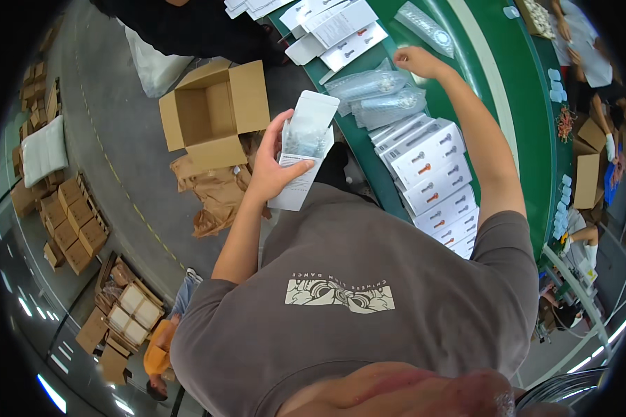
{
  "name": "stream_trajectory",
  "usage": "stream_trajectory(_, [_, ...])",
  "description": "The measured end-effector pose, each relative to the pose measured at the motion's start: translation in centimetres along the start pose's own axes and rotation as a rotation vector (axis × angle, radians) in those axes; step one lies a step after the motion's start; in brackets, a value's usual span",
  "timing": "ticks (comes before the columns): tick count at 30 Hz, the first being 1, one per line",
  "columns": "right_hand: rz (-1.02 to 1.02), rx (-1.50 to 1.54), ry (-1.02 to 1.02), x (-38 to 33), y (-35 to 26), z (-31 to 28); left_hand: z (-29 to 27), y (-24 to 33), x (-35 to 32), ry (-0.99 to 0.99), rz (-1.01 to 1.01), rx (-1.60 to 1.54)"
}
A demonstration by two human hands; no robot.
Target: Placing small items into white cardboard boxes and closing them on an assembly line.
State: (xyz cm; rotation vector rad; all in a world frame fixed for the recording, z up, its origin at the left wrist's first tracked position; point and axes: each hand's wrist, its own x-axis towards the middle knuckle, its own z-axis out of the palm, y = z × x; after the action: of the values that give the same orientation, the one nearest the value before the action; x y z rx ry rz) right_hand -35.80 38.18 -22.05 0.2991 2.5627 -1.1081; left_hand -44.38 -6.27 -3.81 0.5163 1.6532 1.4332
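Note:
My left hand (275, 163) is closed around a white carton (298, 189) in front of my body. The carton's top flap (316, 108) stands up, and a clear bubble-wrapped item (305, 141) shows in its mouth. My right hand (421, 62) is over the green conveyor table, fingers curled in; whether anything is between the fingertips is hidden. A bubble-wrapped item (424, 29) lies just beyond it. Nearer me are more bubble-wrapped packs (386, 101), partly overlapping.
Rows of printed white cartons (431, 174) stand on the green table (483, 104), with more flat white cartons (341, 31) at the far end. An open cardboard box (209, 111) and crumpled brown paper (212, 191) are on the left. A person in black (188, 28) is close by.

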Motion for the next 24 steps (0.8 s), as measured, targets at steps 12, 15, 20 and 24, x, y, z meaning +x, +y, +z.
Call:
stream_trajectory(12, [0.373,0.290,0.720,-26.4,-7.7,-5.1,-1.7,0.2,7.9,-0.586,-0.309,-0.197])
stream_trajectory(15, [0.512,0.654,1.066,-40.9,-10.7,0.6,-3.6,-1.2,11.0,-0.843,-0.322,-0.382])
stream_trajectory(20, [1.253,0.727,1.665,-60.6,-9.4,23.9,3.9,-1.0,17.1,-1.214,-0.412,-0.387])
stream_trajectory(24, [2.093,0.531,1.673,-72.4,-13.6,48.3,10.5,0.9,18.4,-1.374,-0.437,-0.288])
